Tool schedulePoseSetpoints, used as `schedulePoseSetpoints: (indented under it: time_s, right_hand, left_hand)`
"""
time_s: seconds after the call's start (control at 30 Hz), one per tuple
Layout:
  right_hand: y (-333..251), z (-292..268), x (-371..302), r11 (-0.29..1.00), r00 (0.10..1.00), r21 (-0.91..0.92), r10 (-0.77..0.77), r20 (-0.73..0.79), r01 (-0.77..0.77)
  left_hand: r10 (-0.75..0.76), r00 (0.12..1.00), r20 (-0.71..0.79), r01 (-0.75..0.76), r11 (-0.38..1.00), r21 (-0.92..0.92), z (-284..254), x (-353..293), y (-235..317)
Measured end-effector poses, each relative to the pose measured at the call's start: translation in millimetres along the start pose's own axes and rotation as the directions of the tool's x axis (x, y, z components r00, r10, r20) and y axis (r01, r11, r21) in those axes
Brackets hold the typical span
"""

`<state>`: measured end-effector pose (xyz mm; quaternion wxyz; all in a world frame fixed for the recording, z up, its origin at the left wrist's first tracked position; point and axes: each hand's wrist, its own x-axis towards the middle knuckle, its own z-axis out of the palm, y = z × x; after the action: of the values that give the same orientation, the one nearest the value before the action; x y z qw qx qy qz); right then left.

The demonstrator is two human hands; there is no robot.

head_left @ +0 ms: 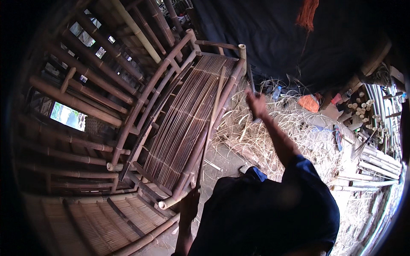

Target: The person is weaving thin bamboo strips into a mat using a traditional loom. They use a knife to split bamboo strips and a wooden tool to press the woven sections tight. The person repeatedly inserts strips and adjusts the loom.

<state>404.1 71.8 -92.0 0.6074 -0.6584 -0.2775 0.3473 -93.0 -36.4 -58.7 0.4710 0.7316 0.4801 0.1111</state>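
Observation:
My left hand (189, 205), in shadow at the lower middle, is closed round the lower end of a long, thin bamboo strip (212, 115). The strip slants up along the front rail of a bamboo bench (188, 123), whose seat is made of narrow dark slats. Farther right, my right hand (256, 105) is raised over a heap of pale shavings (273, 132). Its fingers look curled, though motion blurs them. A narrow grey shape shows above this hand and a dark end below it; I cannot make out what it is.
Another slatted bamboo piece (98, 222) stands at the lower left, with stacked bamboo frames (81, 102) behind the bench. A dark sheet (260, 38) hangs at the back. Bamboo poles (371, 170) lie at the right, near an orange bag (308, 103).

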Motion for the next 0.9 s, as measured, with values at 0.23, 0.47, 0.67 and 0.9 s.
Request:
schedulePoseSetpoints:
  time_s: [0.23, 0.47, 0.67, 0.9]
  right_hand:
    - [22, 119, -166, 0.972, 0.965, 0.192, 0.081, 0.250, -0.132]
    - [-19, 78, -22, 0.991, 0.988, 0.069, -0.124, 0.090, 0.118]
    - [-52, 20, 66, 0.780, 0.940, -0.533, -0.324, 0.104, 0.328]
    - [59, 42, -64, -0.230, 0.463, -0.874, -0.775, 0.430, 0.427]
  left_hand:
    - [0.388, 0.919, 0.071, -0.376, 0.916, -0.138, 31, 107, 45]
    - [-0.330, 0.785, 0.525, 0.474, 0.865, -0.163, -6, 24, -10]
    - [0.371, 0.869, 0.327, -0.370, 0.927, -0.069, 16, 13, -50]
    - [-0.016, 0.974, 0.225, 0.129, 0.858, -0.497, 39, 100, 72]
